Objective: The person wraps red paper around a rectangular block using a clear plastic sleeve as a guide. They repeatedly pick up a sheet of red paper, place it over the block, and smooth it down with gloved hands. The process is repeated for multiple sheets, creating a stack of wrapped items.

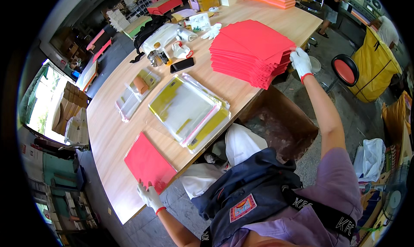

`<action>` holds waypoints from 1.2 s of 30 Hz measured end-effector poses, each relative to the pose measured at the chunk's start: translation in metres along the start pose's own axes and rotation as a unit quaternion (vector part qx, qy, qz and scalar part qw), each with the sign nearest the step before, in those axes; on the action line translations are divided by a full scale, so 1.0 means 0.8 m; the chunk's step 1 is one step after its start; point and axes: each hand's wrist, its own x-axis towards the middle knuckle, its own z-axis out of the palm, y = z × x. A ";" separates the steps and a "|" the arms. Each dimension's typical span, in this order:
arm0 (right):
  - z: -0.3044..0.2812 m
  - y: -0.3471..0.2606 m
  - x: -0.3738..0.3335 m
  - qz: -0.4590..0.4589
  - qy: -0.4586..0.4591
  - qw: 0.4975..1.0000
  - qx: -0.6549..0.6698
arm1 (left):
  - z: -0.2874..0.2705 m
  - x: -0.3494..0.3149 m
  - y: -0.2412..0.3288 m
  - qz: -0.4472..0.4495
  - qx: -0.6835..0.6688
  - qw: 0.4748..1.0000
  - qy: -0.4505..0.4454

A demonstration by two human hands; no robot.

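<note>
Left hand (149, 196) in white glove, fingers spread flat on single red sheet (148, 163) at table (112, 135) edge; right hand (300, 60) apparently pinching corner of fanned red stack (252, 51) — risk: overhanging stack sliding off, several sheets lifting together.

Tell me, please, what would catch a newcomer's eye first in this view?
The tall red stack at the table's far right edge stands out most, with the gloved right hand on its corner. Near the front edge, the gloved left hand touches a single red sheet. Between them lies a pile of clear bags.
</note>
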 end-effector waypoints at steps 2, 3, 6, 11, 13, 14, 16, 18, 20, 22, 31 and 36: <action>-0.009 0.004 0.025 -0.025 0.013 0.986 -0.167 | 0.012 -0.002 0.021 0.016 -0.004 1.000 -0.004; -0.007 0.002 0.034 -0.031 0.019 0.964 -0.263 | 0.016 -0.003 0.024 0.028 -0.001 1.000 -0.006; 0.002 -0.003 0.038 -0.044 0.021 0.912 -0.408 | 0.025 -0.010 0.035 0.046 -0.006 0.999 -0.018; 0.001 -0.003 0.071 -0.135 0.041 0.944 -0.299 | 0.071 -0.011 0.058 0.087 -0.113 0.988 -0.060; 0.020 -0.013 0.067 -0.028 -0.012 0.999 0.045 | 0.080 -0.025 0.132 0.134 -0.032 0.985 -0.106; 0.042 -0.045 0.045 0.024 -0.041 0.984 0.172 | 0.089 -0.022 0.149 0.212 0.020 0.971 -0.106; 0.050 -0.040 0.066 0.092 -0.096 0.979 0.155 | 0.124 -0.016 0.189 0.309 0.041 0.933 -0.179; 0.066 -0.036 0.076 0.108 -0.096 0.969 0.200 | 0.141 -0.017 0.236 0.347 0.055 0.911 -0.217; 0.076 -0.054 0.065 0.106 -0.126 0.937 0.309 | 0.163 -0.005 0.245 0.332 0.117 0.909 -0.224; 0.071 -0.053 0.043 0.049 -0.170 0.933 0.313 | 0.172 0.000 0.264 0.267 0.181 0.912 -0.254; 0.030 -0.024 -0.206 0.182 -0.465 0.813 0.299 | 0.188 0.049 0.222 0.223 0.130 0.933 -0.249; 0.046 0.048 -0.251 0.312 -0.474 0.760 0.318 | 0.175 0.041 0.200 0.246 0.008 0.948 -0.200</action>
